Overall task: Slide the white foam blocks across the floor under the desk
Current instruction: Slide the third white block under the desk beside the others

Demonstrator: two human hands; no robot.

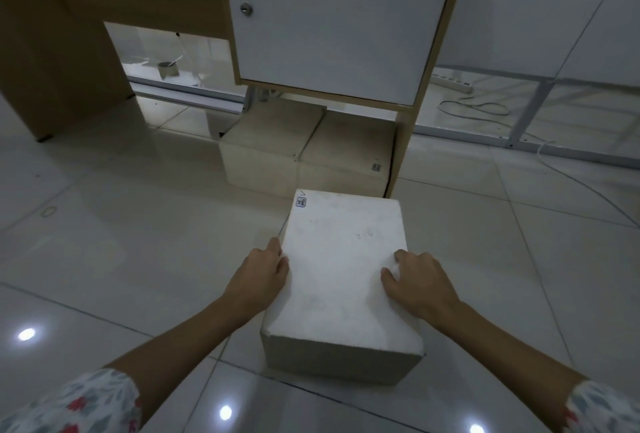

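White foam block on the tiled floor, gripped from both sides, just short of the desk.

Rectangular, chalky white on top and greyer on the near end face, with a small printed sticker at the far left corner and faint pencil marks near the middle – long axis pointing toward the desk's cabinet door. Left hand pressed against the block's left edge, fingers curled down the side; right hand on the right edge, fingertips over the top surface – both clamped on the block about midway along its length. Beyond its far end, two more foam blocks side by side and touching, already tucked under the cabinet against the wooden leg. Floral sleeves at the frame's lower corners.
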